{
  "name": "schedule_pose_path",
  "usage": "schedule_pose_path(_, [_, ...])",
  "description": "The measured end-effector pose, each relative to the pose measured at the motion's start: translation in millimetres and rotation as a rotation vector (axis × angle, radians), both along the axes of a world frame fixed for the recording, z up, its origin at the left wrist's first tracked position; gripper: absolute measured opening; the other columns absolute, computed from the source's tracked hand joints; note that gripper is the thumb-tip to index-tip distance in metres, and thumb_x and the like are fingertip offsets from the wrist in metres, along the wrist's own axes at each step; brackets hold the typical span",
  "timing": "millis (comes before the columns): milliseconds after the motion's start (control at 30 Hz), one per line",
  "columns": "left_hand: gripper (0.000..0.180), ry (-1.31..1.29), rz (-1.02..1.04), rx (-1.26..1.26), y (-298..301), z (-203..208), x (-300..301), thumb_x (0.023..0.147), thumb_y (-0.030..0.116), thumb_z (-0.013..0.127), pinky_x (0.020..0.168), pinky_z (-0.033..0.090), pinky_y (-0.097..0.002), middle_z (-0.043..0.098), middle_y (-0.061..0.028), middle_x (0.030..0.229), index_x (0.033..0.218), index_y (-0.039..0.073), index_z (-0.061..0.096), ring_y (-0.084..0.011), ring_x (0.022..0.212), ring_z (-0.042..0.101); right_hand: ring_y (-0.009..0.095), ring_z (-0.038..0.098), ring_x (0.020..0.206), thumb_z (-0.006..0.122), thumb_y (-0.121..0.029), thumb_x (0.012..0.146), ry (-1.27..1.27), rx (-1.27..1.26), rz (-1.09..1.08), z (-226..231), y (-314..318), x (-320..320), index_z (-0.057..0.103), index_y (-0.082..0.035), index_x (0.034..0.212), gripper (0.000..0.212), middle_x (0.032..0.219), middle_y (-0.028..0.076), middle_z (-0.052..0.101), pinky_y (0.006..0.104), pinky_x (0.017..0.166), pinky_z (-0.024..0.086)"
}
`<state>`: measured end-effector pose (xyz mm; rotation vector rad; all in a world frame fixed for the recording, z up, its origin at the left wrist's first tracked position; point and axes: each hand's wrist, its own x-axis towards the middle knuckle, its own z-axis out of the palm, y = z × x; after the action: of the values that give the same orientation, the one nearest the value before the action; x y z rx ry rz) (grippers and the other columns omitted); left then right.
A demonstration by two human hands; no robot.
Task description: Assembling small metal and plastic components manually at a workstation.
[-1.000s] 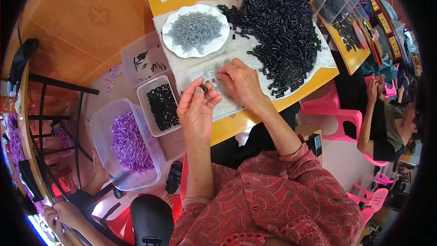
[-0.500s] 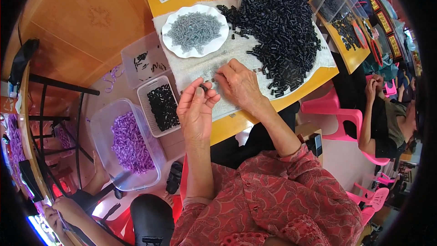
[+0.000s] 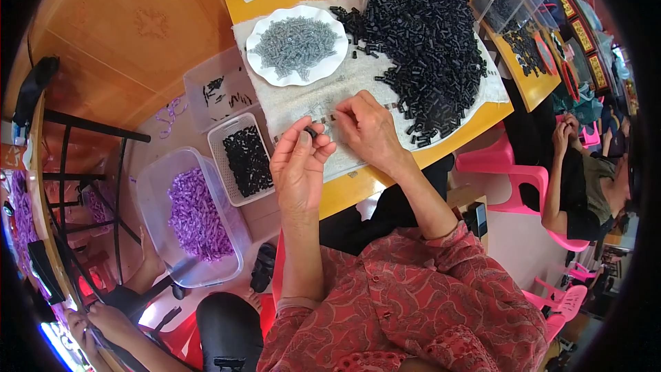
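My left hand is raised at the front edge of the cloth-covered table, thumb and fingers closed on a small black plastic piece. Just to its right, my right hand hovers over the white cloth with fingertips pinched. Whatever those fingertips hold, if anything, is too small to make out. A few clear bits lie on the cloth beyond my hands. Behind them stands a white wavy-rimmed plate heaped with small clear pieces. A large pile of black plastic pieces spreads to the right.
Left of the table are a white basket of black parts, a clear tub of purple pieces, and another clear bin. A pink stool stands at right. People sit on both sides; a hand shows lower left.
My right hand has drawn slightly away to the right of my left hand. My left hand still holds the black piece and has barely shifted.
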<state>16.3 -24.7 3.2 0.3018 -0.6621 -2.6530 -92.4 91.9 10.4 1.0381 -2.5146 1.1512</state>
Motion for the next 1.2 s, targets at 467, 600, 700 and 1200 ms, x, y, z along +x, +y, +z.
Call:
schedule_pose_path(467, [0.03,0.066,-0.071,0.079,5.2,-5.8,-1.8,0.096,0.002,0.054,0.084,0.056,-0.0359,0.065,-0.016,0.111,0.125,-0.004,0.056,-0.0195,0.091,0.066,0.004,0.057,0.065,0.071,-0.002,0.083,-0.65,-0.444,0.018,17.6,20.7,22.6,0.064,0.0,0.089,0.009,0.078,0.001,0.065,0.0209,0.058,0.048])
schedule_pose_path(600, [0.031,0.088,-0.103,0.106,7.8,-5.9,-1.1,0.096,0.002,0.054,0.085,0.056,-0.0355,0.065,-0.0153,0.111,0.126,-0.003,0.056,-0.0192,0.092,0.065,0.001,0.054,0.067,0.071,0.0,0.082,-0.673,-0.49,0.033,23.4,25.1,23.9,0.064,-0.002,0.088,0.009,0.077,-0.003,0.063,0.0183,0.058,0.045])
schedule_pose_path(700, [0.031,0.099,-0.101,0.09,10.9,-4.4,-1.1,0.095,0.002,0.055,0.084,0.056,-0.0356,0.065,-0.0149,0.111,0.127,-0.002,0.057,-0.0192,0.093,0.065,0.001,0.054,0.067,0.07,0.0,0.083,-0.631,-0.499,0.044,22.8,27.8,23.8,0.064,-0.002,0.088,0.009,0.076,-0.003,0.062,0.0176,0.058,0.044])
schedule_pose_path(1200, [0.026,0.062,-0.07,-0.064,16.1,-1.8,-0.4,0.092,-0.002,0.06,0.084,0.055,-0.0344,0.066,-0.0141,0.11,0.118,-0.002,0.061,-0.0191,0.093,0.065,0.002,0.059,0.073,0.069,0.003,0.084,-0.681,-0.518,0.14,44.0,30.5,31.9,0.063,0.0,0.095,0.013,0.084,0.0,0.065,0.017,0.063,0.048])
